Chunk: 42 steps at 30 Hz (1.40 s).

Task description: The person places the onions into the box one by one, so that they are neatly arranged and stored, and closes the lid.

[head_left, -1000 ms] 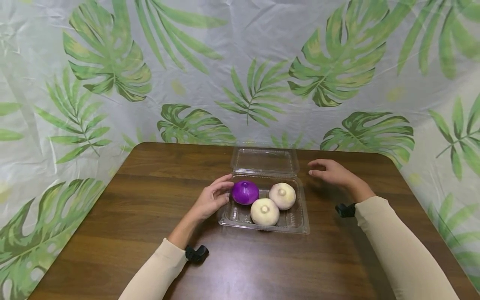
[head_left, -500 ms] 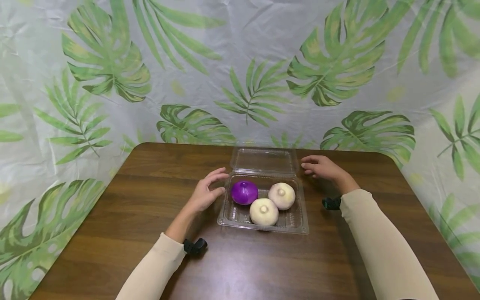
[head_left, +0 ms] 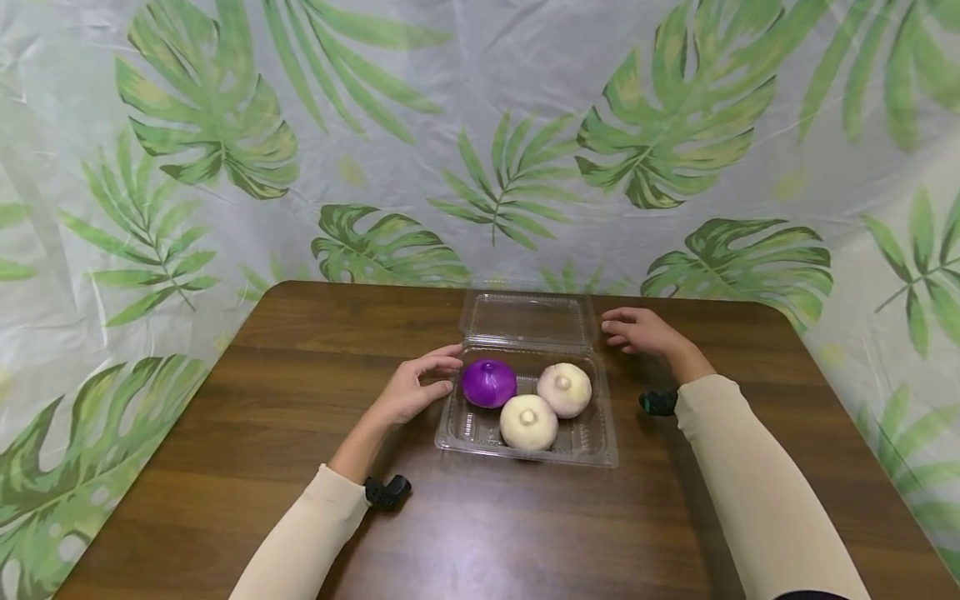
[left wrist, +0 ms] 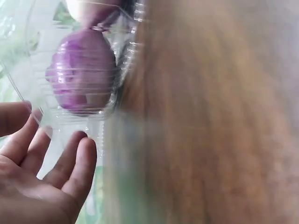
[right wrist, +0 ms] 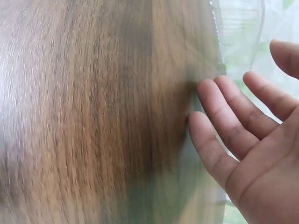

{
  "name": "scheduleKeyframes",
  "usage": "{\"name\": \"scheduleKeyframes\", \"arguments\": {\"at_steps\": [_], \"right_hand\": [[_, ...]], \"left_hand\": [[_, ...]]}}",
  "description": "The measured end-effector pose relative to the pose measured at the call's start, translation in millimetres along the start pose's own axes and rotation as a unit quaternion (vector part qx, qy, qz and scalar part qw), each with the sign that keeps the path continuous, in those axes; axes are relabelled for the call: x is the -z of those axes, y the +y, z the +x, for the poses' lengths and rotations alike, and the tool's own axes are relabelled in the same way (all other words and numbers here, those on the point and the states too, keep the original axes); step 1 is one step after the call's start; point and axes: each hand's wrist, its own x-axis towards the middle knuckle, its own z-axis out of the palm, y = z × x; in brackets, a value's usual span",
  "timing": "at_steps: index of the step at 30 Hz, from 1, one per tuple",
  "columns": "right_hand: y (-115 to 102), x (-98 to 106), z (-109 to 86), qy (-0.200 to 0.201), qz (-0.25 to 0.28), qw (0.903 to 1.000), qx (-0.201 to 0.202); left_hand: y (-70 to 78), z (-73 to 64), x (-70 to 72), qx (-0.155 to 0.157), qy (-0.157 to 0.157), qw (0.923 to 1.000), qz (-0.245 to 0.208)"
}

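Observation:
A clear plastic clamshell box point(head_left: 604, 450) lies on the table with its lid point(head_left: 529, 322) folded back. It holds a shiny purple onion point(head_left: 489, 384) at the left and two pale, round, onion-like bulbs point(head_left: 565, 390). My left hand point(head_left: 411, 390) is at the box's left side, fingers loosely bent and holding nothing. In the left wrist view its fingertips point(left wrist: 86, 144) come close to the see-through rim; touching or not, I cannot tell. Just right of the lid, my right hand point(head_left: 643, 331) hovers with relaxed, slightly spread fingers, nothing in them.
The brown wooden table point(head_left: 480, 533) has rounded far corners. A pale curtain point(head_left: 517, 75) with green leaf prints hangs right behind it and at both sides. The lid reaches to the table's far edge.
My right hand has moved left towards the lid. My left hand drew back a little from the purple onion, then its fingers came down near the box's rim. Box and bulbs stay put.

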Motion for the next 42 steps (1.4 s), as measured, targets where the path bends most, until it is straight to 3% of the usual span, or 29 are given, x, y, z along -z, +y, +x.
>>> {"name": "scheduleKeyframes", "arguments": {"at_steps": [11,21,30,42], "right_hand": [[-6.5,4.3,13.5,-0.008,0.065,0.9978,-0.002],[0.4,14.3,23.4,-0.049,0.099,0.9935,0.027],[3.4,0.9,32.8,-0.035,0.189,0.9813,0.017],[4.5,-4.5,35.9,-0.027,0.201,0.9791,0.015]], "left_hand": [[-0.1,-1.8,-4.0,-0.021,-0.015,0.9994,-0.025],[-0.3,-2.3,-5.2,-0.018,-0.025,0.9992,-0.027],[-0.4,-3.1,-2.0,-0.018,-0.029,0.9994,-0.004],[-1.2,-5.7,-2.6,-0.020,-0.026,0.9995,-0.002]]}}
